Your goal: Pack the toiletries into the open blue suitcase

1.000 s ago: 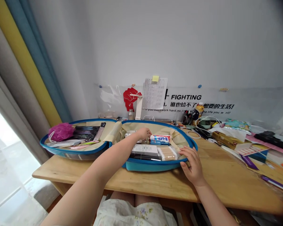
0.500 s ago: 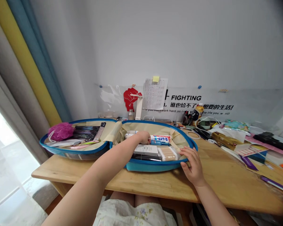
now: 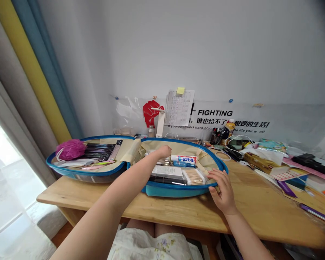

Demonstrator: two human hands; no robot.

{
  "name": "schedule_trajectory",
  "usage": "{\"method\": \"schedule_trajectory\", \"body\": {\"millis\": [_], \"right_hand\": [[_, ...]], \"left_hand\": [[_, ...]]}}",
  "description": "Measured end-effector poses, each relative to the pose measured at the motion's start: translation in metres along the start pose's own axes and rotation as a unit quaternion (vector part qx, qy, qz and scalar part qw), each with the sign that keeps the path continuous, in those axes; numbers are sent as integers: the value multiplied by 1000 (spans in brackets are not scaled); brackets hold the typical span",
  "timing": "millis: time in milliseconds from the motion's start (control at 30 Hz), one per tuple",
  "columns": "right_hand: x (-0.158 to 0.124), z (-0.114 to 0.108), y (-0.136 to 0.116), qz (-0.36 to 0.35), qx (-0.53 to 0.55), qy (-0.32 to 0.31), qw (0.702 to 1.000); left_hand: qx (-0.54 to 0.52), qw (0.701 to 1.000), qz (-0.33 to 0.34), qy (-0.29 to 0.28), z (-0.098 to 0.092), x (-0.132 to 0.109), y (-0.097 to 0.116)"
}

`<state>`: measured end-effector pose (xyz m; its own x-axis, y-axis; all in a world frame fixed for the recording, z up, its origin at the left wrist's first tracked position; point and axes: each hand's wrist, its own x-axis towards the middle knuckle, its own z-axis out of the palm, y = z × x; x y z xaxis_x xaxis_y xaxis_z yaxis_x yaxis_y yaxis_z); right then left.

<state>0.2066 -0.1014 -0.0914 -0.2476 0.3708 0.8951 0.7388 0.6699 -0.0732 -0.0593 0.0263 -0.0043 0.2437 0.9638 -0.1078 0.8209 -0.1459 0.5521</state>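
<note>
Two hands work over an open blue travel case (image 3: 165, 190) on the wooden surface (image 3: 260, 207); left hand (image 3: 164, 152), fingers bunched, dips beside a toothpaste box (image 3: 183, 158), any pinch hidden; right hand (image 3: 224, 191), fingers spread on the rim, seemingly steadies the case.

Soft daylight enters from the window (image 3: 11, 187) at lower left, overexposed there; the blue case (image 3: 162, 190) throws weak shadow; upper right corner darkens; edges look bent.

**Left hand lifts clear**

Your left hand (image 3: 164, 152) has risen and drawn back slightly from the white, red and blue toothpaste tube (image 3: 183, 158) inside the open blue-rimmed zip case (image 3: 178, 191), and your view has shifted slightly.
</note>
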Motion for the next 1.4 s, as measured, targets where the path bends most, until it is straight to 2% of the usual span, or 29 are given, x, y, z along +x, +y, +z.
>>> {"method": "schedule_trajectory", "body": {"millis": [133,300,500,600,833,1067,1400], "right_hand": [[0,0,0,1,0,4,1000],[1,-1,-1,0,6,6,1000],[1,0,-1,3,-1,3,1000],[1,0,-1,0,-2,4,1000],[0,0,1,-4,1,1,1000],[1,0,0,-6,12,7,1000],[1,-1,-1,-7,8,8,1000]], "left_hand": [[-68,997,-15,-42,4,-4,0],[-92,995,-6,-45,3,-10,3],[-19,999,39,-1,-2,-9,7],[32,997,65,2,-2,-9,7],[145,985,78,-47,3,-13,9],[205,971,69,-103,7,-15,10],[239,962,71,-112,9,-17,12]]}}
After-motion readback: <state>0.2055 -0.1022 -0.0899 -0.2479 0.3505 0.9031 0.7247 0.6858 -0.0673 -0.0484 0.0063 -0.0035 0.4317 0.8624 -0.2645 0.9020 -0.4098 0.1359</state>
